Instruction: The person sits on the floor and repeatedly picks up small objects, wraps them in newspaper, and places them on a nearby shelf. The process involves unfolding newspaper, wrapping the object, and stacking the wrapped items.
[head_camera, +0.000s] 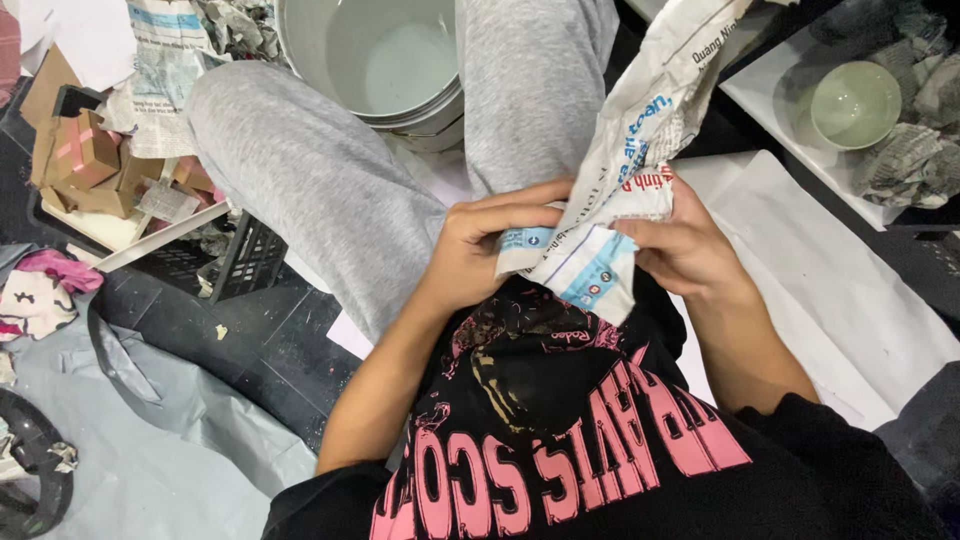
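Newspaper bundle (610, 200): crumpled newsprint, held at frame centre above the lap; its upper end is raised toward the top right.
Left hand (480, 250): fingers clamped on the bundle's left edge.
Right hand (685, 250): fingers closed on its right side.
Bucket (385, 60): round, pale, smooth, top centre between the knees.
Bowl (855, 103): glazed, upper right, well apart.
Open room: white paper sheet (810, 270) lies flat at right.

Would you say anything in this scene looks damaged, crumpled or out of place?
Only paper looks rough: the newspaper sheet gripped by the left hand and right hand is heavily creased, and crumpled newspaper wads lie around the pale bowl. Nothing looks spilled.
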